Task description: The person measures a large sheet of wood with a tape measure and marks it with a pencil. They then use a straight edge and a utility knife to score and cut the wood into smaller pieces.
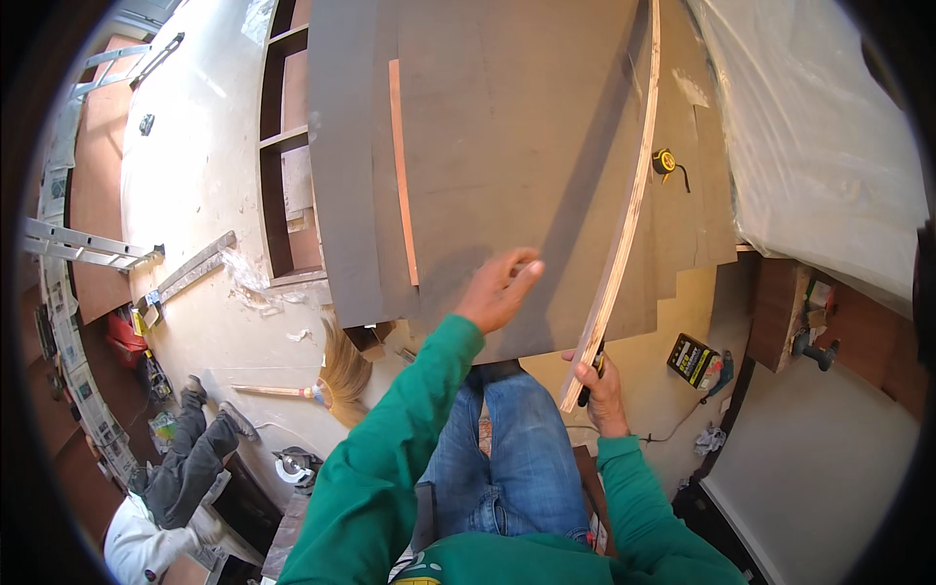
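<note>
My left hand (499,288) hovers over a grey-brown sheet (507,146), fingers slightly bent and apart, holding nothing. My right hand (600,390) grips the near end of a long pale wooden strip (625,244), along with a black tool (583,395) that is mostly hidden. The strip stretches up along the sheet's right side, appearing curved in the fisheye view. A yellow-and-black tape measure (664,162) lies just right of it. A narrow orange-brown wooden piece (403,171) lies on the sheets to the left.
An open wooden frame (271,205), aluminium ladders (93,246), a broom (341,380) and a circular saw (294,466) are left. A co-worker's legs (190,458) are at lower left. A drill (721,375) and black-and-yellow box (692,356) are right, below plastic sheeting (809,146).
</note>
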The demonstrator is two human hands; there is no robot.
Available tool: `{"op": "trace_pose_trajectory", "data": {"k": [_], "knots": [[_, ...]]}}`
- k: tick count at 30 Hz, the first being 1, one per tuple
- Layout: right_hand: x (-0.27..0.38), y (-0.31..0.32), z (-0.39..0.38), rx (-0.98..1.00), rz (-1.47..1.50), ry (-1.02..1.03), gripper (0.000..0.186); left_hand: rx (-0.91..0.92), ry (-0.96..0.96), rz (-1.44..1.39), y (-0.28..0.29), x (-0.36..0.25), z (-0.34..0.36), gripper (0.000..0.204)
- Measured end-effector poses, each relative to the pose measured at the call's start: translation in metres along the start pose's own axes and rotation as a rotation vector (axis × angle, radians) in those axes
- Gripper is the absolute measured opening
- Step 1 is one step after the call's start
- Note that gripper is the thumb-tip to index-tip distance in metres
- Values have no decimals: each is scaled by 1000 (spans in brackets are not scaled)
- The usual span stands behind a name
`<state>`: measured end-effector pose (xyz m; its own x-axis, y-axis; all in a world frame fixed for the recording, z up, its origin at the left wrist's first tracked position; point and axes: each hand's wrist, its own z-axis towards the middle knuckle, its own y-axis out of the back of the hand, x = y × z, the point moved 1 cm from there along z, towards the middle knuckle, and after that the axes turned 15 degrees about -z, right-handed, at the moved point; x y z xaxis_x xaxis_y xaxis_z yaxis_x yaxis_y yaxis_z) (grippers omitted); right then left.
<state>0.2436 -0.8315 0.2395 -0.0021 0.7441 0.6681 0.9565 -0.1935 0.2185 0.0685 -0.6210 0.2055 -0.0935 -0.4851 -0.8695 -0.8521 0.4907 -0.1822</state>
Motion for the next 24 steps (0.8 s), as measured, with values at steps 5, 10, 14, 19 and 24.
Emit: {"op": "trace_pose_trajectory", "data": {"k": [5, 10, 14, 19, 24], "knots": [[0, -2, 4, -16, 38, -20, 67, 17, 1, -96, -67, -29, 66, 64], [2, -6, 11, -10, -9, -28, 58, -36, -16, 64, -109, -44, 121, 83], [5, -23, 16, -90, 36, -40, 67, -18, 155, 231, -129, -52, 150, 71], [-9, -46, 27, -284, -245, 22, 81, -236, 262, 200, -134, -27, 171, 51], [-7, -69, 30, -382, -481, -26, 88, -320, 166, 33, -106, 7, 170, 36]]}}
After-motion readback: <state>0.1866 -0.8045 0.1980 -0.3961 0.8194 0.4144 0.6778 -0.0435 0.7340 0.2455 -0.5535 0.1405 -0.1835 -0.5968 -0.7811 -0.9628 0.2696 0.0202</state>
